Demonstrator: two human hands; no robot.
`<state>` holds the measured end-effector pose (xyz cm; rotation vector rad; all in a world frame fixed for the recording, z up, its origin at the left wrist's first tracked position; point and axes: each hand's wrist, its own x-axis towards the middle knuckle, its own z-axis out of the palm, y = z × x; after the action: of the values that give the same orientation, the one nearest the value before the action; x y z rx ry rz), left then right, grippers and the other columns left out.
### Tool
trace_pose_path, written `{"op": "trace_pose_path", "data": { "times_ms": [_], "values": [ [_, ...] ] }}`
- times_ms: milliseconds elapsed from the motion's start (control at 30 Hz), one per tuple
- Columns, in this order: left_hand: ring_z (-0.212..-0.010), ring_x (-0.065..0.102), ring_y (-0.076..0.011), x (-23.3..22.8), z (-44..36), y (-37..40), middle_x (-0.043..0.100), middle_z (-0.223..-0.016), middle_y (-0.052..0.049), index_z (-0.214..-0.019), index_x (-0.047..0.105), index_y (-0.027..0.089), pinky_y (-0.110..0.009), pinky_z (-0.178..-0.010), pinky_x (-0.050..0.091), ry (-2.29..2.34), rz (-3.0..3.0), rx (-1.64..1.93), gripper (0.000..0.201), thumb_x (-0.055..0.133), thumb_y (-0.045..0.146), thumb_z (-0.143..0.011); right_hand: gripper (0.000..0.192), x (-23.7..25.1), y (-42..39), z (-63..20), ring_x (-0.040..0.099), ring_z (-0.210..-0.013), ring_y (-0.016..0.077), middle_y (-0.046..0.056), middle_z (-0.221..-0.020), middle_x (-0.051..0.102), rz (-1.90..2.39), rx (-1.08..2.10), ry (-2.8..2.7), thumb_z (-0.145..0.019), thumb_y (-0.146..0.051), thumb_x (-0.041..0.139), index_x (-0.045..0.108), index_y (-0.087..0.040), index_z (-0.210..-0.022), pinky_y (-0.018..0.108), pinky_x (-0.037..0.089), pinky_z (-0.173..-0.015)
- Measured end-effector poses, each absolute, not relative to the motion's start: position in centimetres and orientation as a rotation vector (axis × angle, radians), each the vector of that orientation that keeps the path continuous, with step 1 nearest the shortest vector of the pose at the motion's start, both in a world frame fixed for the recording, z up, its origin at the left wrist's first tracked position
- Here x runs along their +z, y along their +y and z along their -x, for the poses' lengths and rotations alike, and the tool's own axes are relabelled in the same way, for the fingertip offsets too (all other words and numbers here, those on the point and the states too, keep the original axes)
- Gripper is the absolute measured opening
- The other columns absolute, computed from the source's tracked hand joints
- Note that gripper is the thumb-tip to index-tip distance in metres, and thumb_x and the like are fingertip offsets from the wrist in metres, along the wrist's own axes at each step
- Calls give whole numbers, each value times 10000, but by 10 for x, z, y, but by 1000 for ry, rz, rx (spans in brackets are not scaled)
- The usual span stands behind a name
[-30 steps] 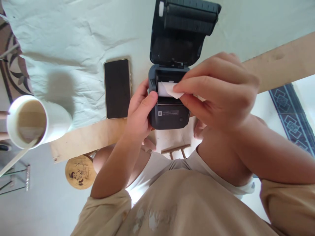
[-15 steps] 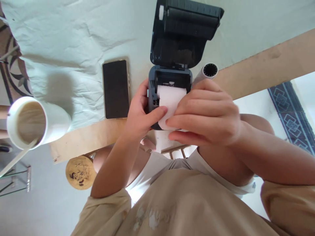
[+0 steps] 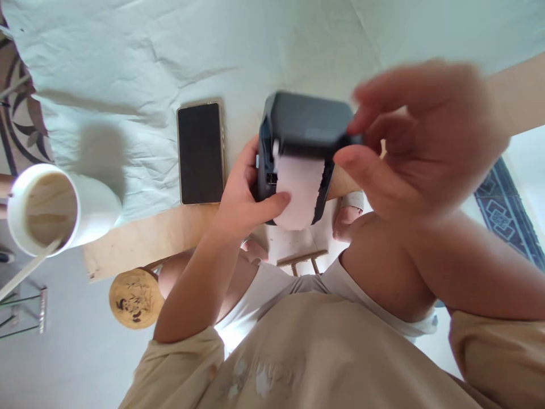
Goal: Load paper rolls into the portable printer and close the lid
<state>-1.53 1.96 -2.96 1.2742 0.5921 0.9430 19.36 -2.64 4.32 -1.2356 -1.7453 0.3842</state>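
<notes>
A dark portable thermal printer (image 3: 264, 156) is at the table's near edge, its hinged lid (image 3: 310, 119) partly lowered. A strip of white paper (image 3: 303, 187) comes out from under the lid and hangs toward me. My left hand (image 3: 249, 199) is wrapped round the printer's left side, its thumb pressing on the paper. At the lid's right corner my right hand (image 3: 430, 136), blurred by motion, pinches the edge between thumb and fingers. The paper roll inside is hidden by the lid.
Left of the printer lies a phone (image 3: 201, 153) with a dark screen. A white cup (image 3: 96, 207) of brown liquid with a stick in it stands farther left. Pale crinkled sheeting (image 3: 140, 51) covers the table. Below is a round wooden stool (image 3: 136, 298).
My right hand has left the paper, moved up and right, and taken the lid, which has swung down from standing open. My left hand stays on the printer.
</notes>
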Motion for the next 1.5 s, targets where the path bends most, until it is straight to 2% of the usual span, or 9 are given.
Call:
{"op": "trace_pose_path", "data": {
  "times_ms": [133, 467, 600, 867, 1000, 1100, 1267, 1400, 1500],
  "values": [
    [-956, 715, -212, -32, 17, 20, 697, -1164, -50, -1277, 626, 253, -270, -760, 609, 551, -1267, 959, 665, 889, 407, -686, 65, 39, -25, -191, 537, -621, 43, 30, -989, 682, 1145, 207, -1880, -920, -181, 654, 711, -212, -922, 252, 525, -599],
    [-970, 712, -239, -2, 9, 5, 691, -1020, -48, -1252, 664, 242, -246, -664, 559, 780, -1162, 953, 476, 753, 475, -847, 312, 44, -35, -186, 703, -839, 104, 22, -1433, 618, 1364, 412, -1937, -935, -289, 672, 597, -268, -1237, 261, 558, -595],
    [-1117, 688, -284, -4, 9, 5, 692, -1066, -50, -1288, 657, 242, -309, -814, 589, 766, -1140, 965, 509, 777, 434, -832, 396, 41, -35, -186, 702, -949, 131, 32, -1459, 590, 1383, 448, -1927, -920, -296, 693, 551, -270, -1289, 252, 560, -602],
    [-1424, 520, -252, -2, 1, 10, 704, -1223, -34, -1268, 701, 247, -368, -1211, 429, 609, -1018, 1044, 439, 604, 544, -960, 384, 35, -34, -191, 665, -1240, 218, 85, -1447, 579, 1281, 421, -1943, -960, -402, 637, 530, -242, -1292, 362, 647, -928],
    [-1392, 556, -222, 5, -3, 8, 734, -1214, -6, -1197, 726, 258, -356, -1218, 437, 724, -869, 1020, 343, 559, 485, -1000, 351, 37, -35, -192, 721, -917, 147, 106, -1428, 581, 1307, 364, -1948, -980, -389, 593, 552, -225, -1287, 318, 640, -741],
    [-1272, 645, -238, 3, -2, 8, 752, -1182, -13, -1122, 746, 227, -365, -1125, 526, 802, -804, 1051, 385, 522, 518, -1007, 350, 37, -36, -191, 579, -606, 33, 83, -1423, 573, 1288, 362, -1956, -965, -342, 595, 539, -233, -1293, 269, 560, -562],
    [-1010, 729, -179, -6, 3, 12, 763, -971, 7, -997, 760, 217, -289, -917, 603, 863, -783, 1135, 275, 573, 418, -988, 407, 38, -36, -186, 690, -821, 123, 93, -1458, 544, 1284, 421, -1979, -928, -354, 648, 533, -262, -1308, 274, 528, -541],
    [-1102, 708, -196, -5, -2, 14, 761, -1039, 0, -997, 757, 222, -304, -936, 598, 856, -785, 1123, 319, 527, 443, -992, 390, 36, -34, -185, 631, -694, 88, 111, -1334, 612, 1178, 276, -1895, -880, -350, 707, 584, -217, -1225, 272, 497, -514],
    [-1287, 632, -245, -2, -6, 13, 751, -1078, -26, -984, 739, 218, -360, -980, 590, 782, -846, 1108, 420, 439, 511, -1012, 208, 35, -32, -186, 505, -545, 74, -20, -805, 642, 1144, 142, -1737, -873, -321, 702, 624, -241, -1048, 258, 427, -479]
  ]
}}
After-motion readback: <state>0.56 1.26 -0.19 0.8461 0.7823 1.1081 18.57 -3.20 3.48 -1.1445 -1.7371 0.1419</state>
